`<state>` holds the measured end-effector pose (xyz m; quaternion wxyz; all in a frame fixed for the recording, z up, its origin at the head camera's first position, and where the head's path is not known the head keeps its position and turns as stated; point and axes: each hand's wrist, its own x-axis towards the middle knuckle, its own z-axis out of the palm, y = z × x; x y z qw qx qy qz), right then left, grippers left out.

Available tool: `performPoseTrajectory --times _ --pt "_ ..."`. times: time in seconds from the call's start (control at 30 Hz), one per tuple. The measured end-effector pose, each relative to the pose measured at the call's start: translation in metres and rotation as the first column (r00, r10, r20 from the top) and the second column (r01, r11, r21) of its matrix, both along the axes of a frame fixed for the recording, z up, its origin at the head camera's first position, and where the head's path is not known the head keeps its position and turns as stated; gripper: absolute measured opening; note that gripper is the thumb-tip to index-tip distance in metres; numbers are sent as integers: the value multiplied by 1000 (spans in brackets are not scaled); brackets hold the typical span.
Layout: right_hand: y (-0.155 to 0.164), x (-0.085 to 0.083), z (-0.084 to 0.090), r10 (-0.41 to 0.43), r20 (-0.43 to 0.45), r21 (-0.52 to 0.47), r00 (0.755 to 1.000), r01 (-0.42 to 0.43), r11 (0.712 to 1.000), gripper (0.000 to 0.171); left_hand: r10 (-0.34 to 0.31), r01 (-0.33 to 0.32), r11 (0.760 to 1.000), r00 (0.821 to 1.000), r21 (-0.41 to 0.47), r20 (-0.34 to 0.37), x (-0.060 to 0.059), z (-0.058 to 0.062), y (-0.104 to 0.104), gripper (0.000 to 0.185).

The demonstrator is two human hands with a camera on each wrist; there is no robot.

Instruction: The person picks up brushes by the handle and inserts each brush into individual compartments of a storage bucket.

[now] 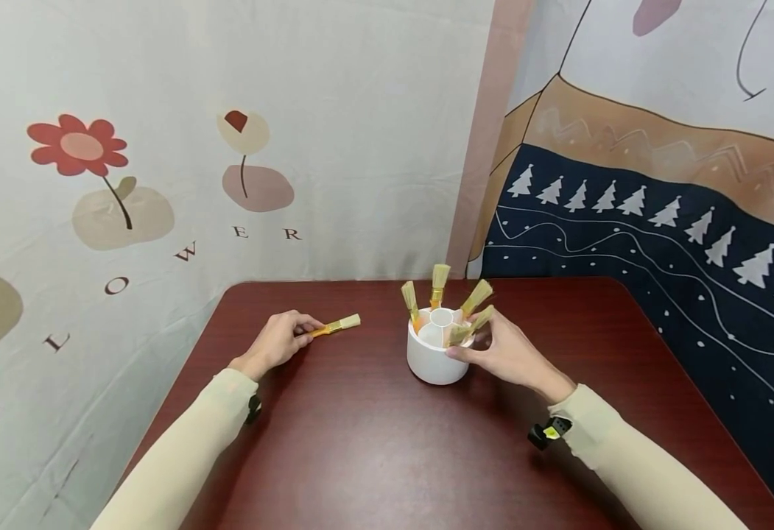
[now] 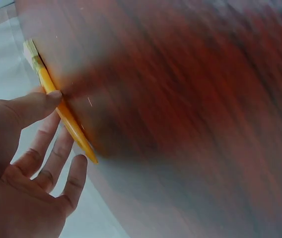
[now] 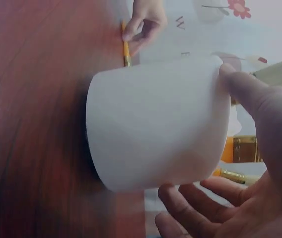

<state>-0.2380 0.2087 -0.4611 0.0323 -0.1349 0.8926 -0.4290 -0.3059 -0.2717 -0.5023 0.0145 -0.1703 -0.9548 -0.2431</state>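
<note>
On the left, my left hand (image 1: 280, 340) pinches a paintbrush (image 1: 343, 324) by its orange handle. The brush's pale bristles point right in the head view, low over the table. In the left wrist view the thumb lies across the paintbrush handle (image 2: 71, 123), and the other fingers are behind it. A round white brush holder (image 1: 434, 366) with a ring in its centre stands on the table. My right hand (image 1: 509, 351) grips its right side, thumb at the rim and fingers around the outer wall. Several paintbrushes (image 1: 440, 278) stand in the holder, bristles up, leaning outward.
The dark red wooden table (image 1: 353, 449) has rounded far corners. Behind it hangs a pale cloth (image 1: 367, 147) printed with flowers and letters. At the right is a dark blue cloth (image 1: 599, 235) with white trees. Each wrist wears a small black strap device (image 1: 547, 433).
</note>
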Motion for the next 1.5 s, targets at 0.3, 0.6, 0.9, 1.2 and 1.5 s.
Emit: performPoseTrajectory --times 0.3,0.6,0.9,1.2,1.5 --pt "-7 6 1 -63 20 24 998 62 998 81 -121 121 993 992 0 -26 0 -2 13 29" --pt "-15 11 1 -126 14 24 992 125 992 77 -93 93 996 995 8 -38 2 6 40 27" --pt "-26 18 0 -203 12 61 979 202 977 86 -73 68 990 997 -122 -39 -2 9 62 25" --pt "-32 23 -3 -229 15 92 973 227 970 94 -43 46 992 999 -120 24 -2 8 61 14" --pt "-23 21 2 -196 37 115 980 191 975 100 -41 43 993 999 -112 25 -1 8 63 11"
